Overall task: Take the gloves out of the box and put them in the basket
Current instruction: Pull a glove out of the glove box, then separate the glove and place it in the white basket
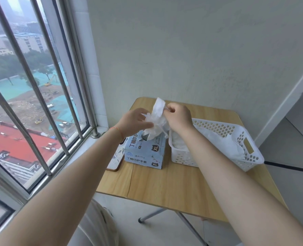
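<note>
So the right hand (178, 118) has its fingers curled and pinches the upper part of a white glove (158, 110), which stands up above the box (145, 151). The left hand (134, 122) is just left of this glove; its thumb and fingers close loosely on the bunch of gloves (153, 130) that comes out of the opening on top of the box, though how firm this hold is I cannot tell. Both hands are directly above the box, and the lifted glove is not yet free, because its lower part is mixed with the bunch.

To the right of the box, almost touching it, stands the white basket (250, 158) with holes in its walls. Some white gloves (223, 142) lie inside it already, so part of the work seems done. How many gloves are left in the box is hidden by the cardboard.

I judge that the person is in the middle of the task: this glove must come apart from the others and go over to the basket. Behind the box on its left a flat object (116, 159) lies on the wooden table (164, 189), partly covered.
</note>
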`<state>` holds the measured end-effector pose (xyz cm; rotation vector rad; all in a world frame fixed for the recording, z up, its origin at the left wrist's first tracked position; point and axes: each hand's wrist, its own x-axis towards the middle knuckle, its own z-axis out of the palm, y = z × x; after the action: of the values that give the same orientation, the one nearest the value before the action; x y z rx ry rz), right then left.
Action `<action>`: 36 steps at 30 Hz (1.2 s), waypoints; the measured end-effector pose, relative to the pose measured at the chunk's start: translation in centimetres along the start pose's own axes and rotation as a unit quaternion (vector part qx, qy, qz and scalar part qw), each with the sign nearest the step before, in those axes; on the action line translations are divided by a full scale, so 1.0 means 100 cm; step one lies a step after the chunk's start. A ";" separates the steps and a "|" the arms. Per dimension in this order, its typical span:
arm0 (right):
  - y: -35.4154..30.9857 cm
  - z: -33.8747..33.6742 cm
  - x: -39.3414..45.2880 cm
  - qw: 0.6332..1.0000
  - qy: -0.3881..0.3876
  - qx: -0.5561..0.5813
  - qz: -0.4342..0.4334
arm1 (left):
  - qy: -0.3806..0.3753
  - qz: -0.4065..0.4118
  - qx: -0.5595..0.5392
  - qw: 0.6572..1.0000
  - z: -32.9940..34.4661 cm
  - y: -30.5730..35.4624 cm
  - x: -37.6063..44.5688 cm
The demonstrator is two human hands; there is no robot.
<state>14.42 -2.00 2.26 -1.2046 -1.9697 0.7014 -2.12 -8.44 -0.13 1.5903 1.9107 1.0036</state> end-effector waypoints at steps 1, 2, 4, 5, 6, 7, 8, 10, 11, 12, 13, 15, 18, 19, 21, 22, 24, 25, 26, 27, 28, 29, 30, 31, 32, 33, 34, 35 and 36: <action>0.001 -0.002 0.002 1.000 0.012 0.003 0.001 | 0.007 -0.003 0.016 1.000 0.002 -0.002 -0.001; 0.000 -0.003 0.003 1.000 0.020 0.008 0.004 | 0.013 -0.009 0.026 1.000 0.005 -0.005 -0.002; -0.001 -0.007 0.005 0.999 0.040 0.015 0.005 | 0.003 -0.018 0.070 0.997 0.009 -0.009 -0.005; -0.002 -0.009 0.006 0.998 0.052 0.022 0.004 | -0.010 -0.022 0.104 0.994 0.010 -0.010 -0.005; -0.004 -0.011 0.007 0.997 0.062 0.036 0.007 | -0.025 -0.027 0.126 0.991 0.011 -0.011 -0.005; -0.006 -0.013 0.008 0.996 0.070 0.055 0.011 | -0.038 -0.031 0.128 0.991 0.010 -0.011 -0.004; -0.009 -0.015 0.008 0.994 0.071 0.078 0.017 | -0.048 -0.034 0.113 0.992 0.010 -0.009 -0.004; -0.014 -0.019 0.009 0.990 0.061 0.124 0.025 | -0.024 -0.026 0.039 0.999 0.006 0.000 -0.005; -0.016 -0.020 0.009 0.987 0.056 0.146 0.029 | 0.006 -0.014 -0.014 1.000 0.004 0.006 -0.007; -0.018 -0.021 0.009 0.984 0.051 0.168 0.032 | 0.031 -0.003 -0.072 0.997 0.001 0.012 -0.009; -0.020 -0.022 0.010 0.980 0.048 0.192 0.035 | 0.041 0.011 -0.125 0.991 -0.002 0.019 -0.011; -0.021 -0.022 0.010 0.972 0.042 0.227 0.039 | 0.025 0.039 -0.180 0.983 -0.004 0.030 -0.014; -0.024 -0.023 0.010 0.968 0.055 0.238 0.053 | 0.004 0.074 -0.148 0.986 -0.001 0.038 -0.017; -0.025 -0.024 0.009 0.966 0.059 0.245 0.061 | 0.003 0.075 -0.131 0.988 0.002 0.038 -0.016; -0.024 -0.027 0.010 0.959 0.065 0.264 0.082 | 0.015 0.071 -0.124 0.990 0.007 0.038 -0.014; -0.023 -0.029 0.011 0.957 0.069 0.268 0.091 | 0.036 0.068 -0.127 0.989 0.009 0.039 -0.013; -0.021 -0.033 0.011 0.953 0.074 0.274 0.102 | 0.088 0.044 -0.140 0.985 0.007 0.041 -0.013; -0.020 -0.035 0.011 0.949 0.072 0.286 0.110 | 0.096 0.029 -0.170 0.980 0.006 0.042 -0.013; -0.019 -0.037 0.010 0.944 0.064 0.301 0.119 | 0.095 0.017 -0.201 0.975 0.004 0.043 -0.014; -0.018 -0.039 0.009 0.939 0.052 0.316 0.130 | 0.095 0.004 -0.220 0.971 0.002 0.043 -0.016; -0.018 -0.040 0.008 0.934 0.038 0.324 0.142 | 0.099 -0.011 -0.228 0.968 0.000 0.042 -0.017; -0.017 -0.040 0.007 0.933 0.028 0.323 0.156 | 0.103 -0.029 -0.234 0.966 -0.004 0.040 -0.017; -0.016 -0.039 0.007 0.933 0.019 0.315 0.172 | 0.105 -0.046 -0.240 0.964 -0.008 0.038 -0.018; -0.015 -0.038 0.007 0.932 0.014 0.310 0.186 | 0.107 -0.070 -0.249 0.960 -0.012 0.035 -0.018; -0.015 -0.036 0.007 0.929 0.008 0.310 0.200 | 0.109 -0.092 -0.263 0.954 -0.015 0.033 -0.019; -0.015 -0.033 0.007 0.929 0.008 0.305 0.208 | 0.113 -0.110 -0.272 0.949 -0.019 0.032 -0.020; -0.016 -0.032 0.006 0.937 0.011 0.281 0.207 | 0.115 -0.120 -0.271 0.948 -0.022 0.031 -0.020; -0.015 -0.030 0.006 0.950 0.019 0.246 0.191 | 0.113 -0.130 -0.264 0.949 -0.025 0.031 -0.020; -0.016 -0.029 0.005 0.963 0.028 0.215 0.162 | 0.109 -0.137 -0.257 0.950 -0.026 0.032 -0.019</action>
<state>15.75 -1.98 5.31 -1.2625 -1.4790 1.1786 -1.61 -10.71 3.78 0.9242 1.7433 1.4487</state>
